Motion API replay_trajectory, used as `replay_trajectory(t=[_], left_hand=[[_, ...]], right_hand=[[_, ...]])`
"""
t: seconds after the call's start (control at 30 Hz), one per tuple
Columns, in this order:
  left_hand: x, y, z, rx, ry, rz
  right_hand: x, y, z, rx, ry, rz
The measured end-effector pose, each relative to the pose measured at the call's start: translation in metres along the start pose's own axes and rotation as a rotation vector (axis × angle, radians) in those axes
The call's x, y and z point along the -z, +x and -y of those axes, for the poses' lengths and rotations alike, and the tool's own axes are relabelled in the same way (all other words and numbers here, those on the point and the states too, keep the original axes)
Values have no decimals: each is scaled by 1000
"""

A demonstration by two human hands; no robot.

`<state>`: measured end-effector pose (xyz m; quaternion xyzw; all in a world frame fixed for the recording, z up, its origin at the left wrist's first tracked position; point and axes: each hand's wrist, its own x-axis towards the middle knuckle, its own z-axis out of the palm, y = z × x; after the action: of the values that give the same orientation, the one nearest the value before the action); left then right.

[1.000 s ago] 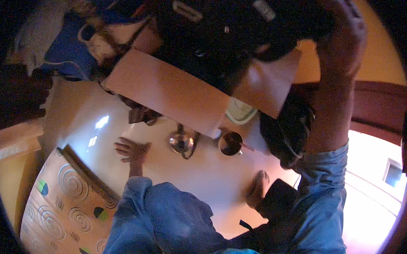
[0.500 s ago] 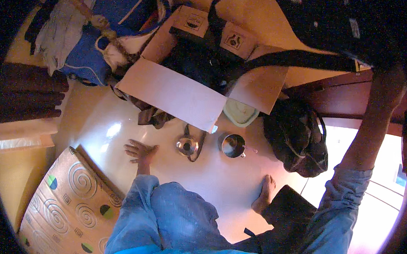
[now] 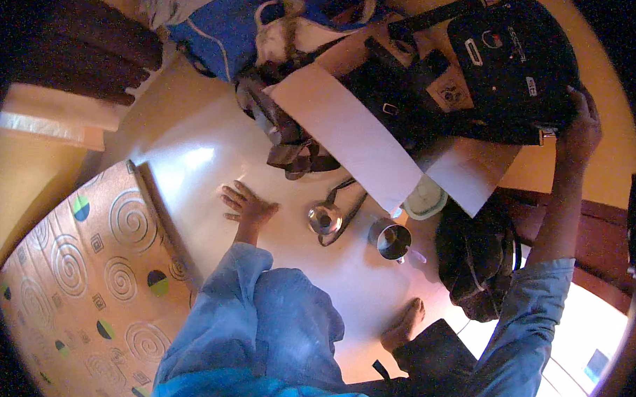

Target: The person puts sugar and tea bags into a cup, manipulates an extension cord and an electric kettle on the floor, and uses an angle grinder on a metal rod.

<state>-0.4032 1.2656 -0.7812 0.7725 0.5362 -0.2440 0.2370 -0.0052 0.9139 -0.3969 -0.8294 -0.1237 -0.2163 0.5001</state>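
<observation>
My right hand (image 3: 581, 127) is closed on the lower right edge of a black bag (image 3: 515, 72). The bag has a dark strap and hangs over the far right side of an open cardboard box (image 3: 348, 133). Inside the box lies a dark pile with a strap and buckle (image 3: 391, 109). Well to the left, my left hand (image 3: 251, 207) rests against the pale floor with its fingers spread, holding nothing. A round shiny metal piece with a dark centre (image 3: 325, 219) lies to its right, beside a dark strap. Farther right stands a steel mug (image 3: 391, 239).
A pale green tray or lid (image 3: 425, 198) lies beside the box flap. Another black bag (image 3: 473, 263) slumps at the right. Blue bags (image 3: 215, 30) are piled behind the box. A brown patterned mat or cushion (image 3: 85, 260) fills the lower left. My bare foot (image 3: 404, 326) is near the mug.
My right hand has brought the black bag down and left over the box's right side, more of it now in view. The whole view has turned. My left hand stays spread on the floor.
</observation>
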Motion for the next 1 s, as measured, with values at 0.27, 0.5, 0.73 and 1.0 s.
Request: replay_trajectory(t=[0.27, 0.5, 0.73, 1.0], left_hand=[[8, -7, -6, -28, -48, 22], [4, 1, 2, 25, 20, -15], [1, -1, -5, 33, 34, 18], [-3, -1, 5, 3, 91, -38]], right_hand=[[-39, 16, -72, 74, -111, 74], [-56, 0, -52, 111, -302, 75], [-64, -39, 0, 124, 88, -132], [71, -50, 34, 714, -1083, -362]])
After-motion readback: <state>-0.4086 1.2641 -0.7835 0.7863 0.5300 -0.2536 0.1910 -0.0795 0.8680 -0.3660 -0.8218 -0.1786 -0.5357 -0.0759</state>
